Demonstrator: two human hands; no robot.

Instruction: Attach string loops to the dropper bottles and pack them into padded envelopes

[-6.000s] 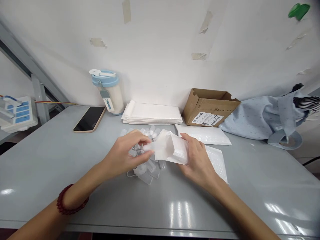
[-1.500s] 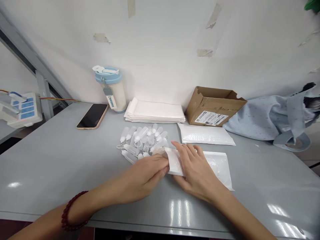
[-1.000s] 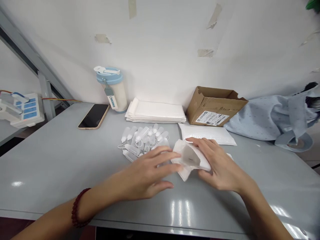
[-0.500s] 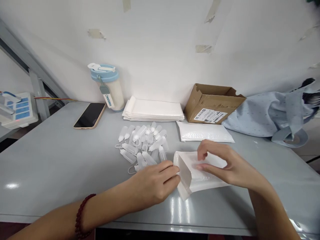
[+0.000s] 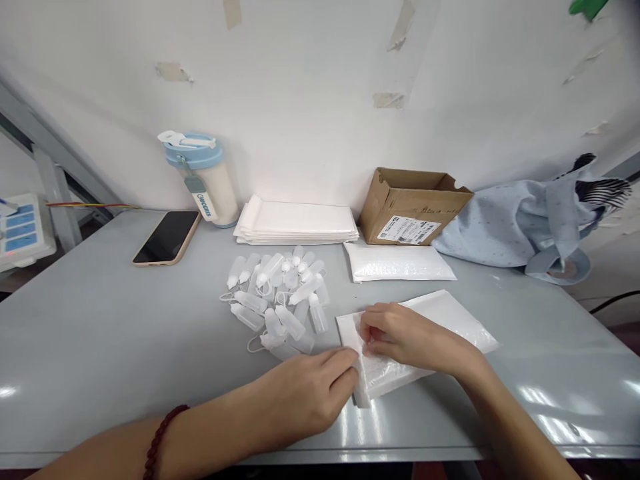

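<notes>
A white padded envelope [image 5: 440,307] lies flat on the grey table, its flap end toward the left. My left hand [image 5: 320,387] has its fingers closed on the left edge of that envelope. Over the flap end rests my right hand [image 5: 400,337], fingers curled together against the envelope; what its fingertips hold, if anything, is hidden. Several small clear squeeze bottles [image 5: 270,297] with white caps lie in a loose pile to the left of the envelope, just beyond my left hand.
Behind are a stack of white envelopes [image 5: 300,221], a filled-looking white envelope [image 5: 400,262], an open cardboard box [image 5: 415,207] and a light blue cloth bag [image 5: 495,220]. A phone [image 5: 167,238], a tumbler [image 5: 205,180] and a power strip [image 5: 25,230] stand at the left.
My right hand has moved left and down onto the envelope's flap end, and its fingers have closed. The envelope's mouth, open before, now lies flat. The view has shifted slightly right.
</notes>
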